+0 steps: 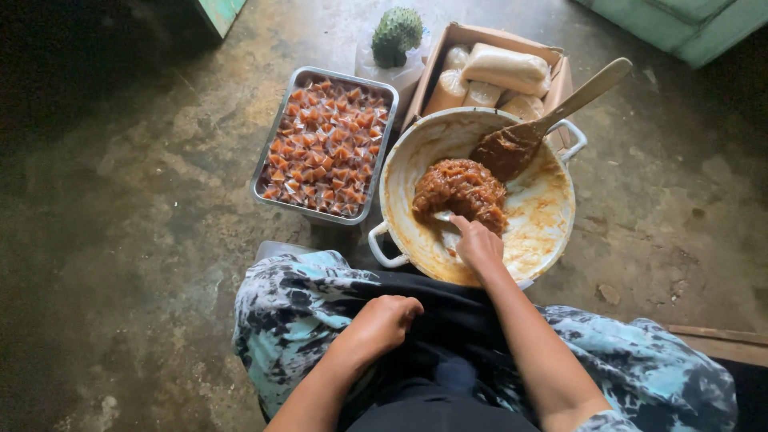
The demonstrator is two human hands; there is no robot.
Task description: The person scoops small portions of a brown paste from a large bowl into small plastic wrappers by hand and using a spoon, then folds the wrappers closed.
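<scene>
Scooping with the right hand (478, 242), fingers curled around what is probably a spoon, into the soft, sticky brown paste (462, 188) lying in the pale pan (552, 220) on the floor, best lifted in small lumps, and resting the left hand (386, 316), fisted and seemingly empty, on the lap.

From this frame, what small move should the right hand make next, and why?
Probably lift a small portion out with the spoon. The right hand holds it at the edge of the brown paste in the pan, while the left hand rests closed on the lap, and the tray beside it holds wrapped pieces.
</scene>
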